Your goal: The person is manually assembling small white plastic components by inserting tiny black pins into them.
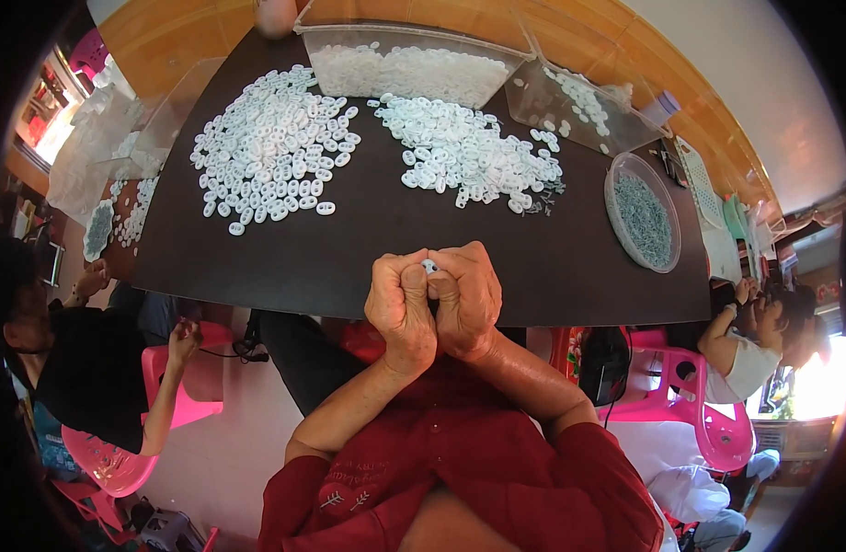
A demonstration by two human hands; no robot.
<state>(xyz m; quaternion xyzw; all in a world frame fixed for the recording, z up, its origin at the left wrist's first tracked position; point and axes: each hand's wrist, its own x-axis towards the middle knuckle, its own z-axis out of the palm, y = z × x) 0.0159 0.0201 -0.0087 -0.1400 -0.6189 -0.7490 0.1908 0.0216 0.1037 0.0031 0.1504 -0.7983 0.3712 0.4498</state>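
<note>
My left hand point(400, 304) and my right hand point(471, 299) meet just over the near edge of the dark table. Thumbs and fingers of both are closed on a small white plastic piece point(429, 266) with a dark spot on it; most of it is hidden by the fingertips. Beyond them lies a left pile of white oval plastic pieces point(267, 152), each with small holes. A right pile of similar pieces point(469, 152) has some loose grey pins point(544, 198) at its right end.
Along the back stand a clear plastic bin point(414, 35) full of white pieces and another clear bin point(570, 135) with fewer. A round tray point(660, 268) of grey pins sits at the right. People sit on pink chairs point(152, 377) at both sides.
</note>
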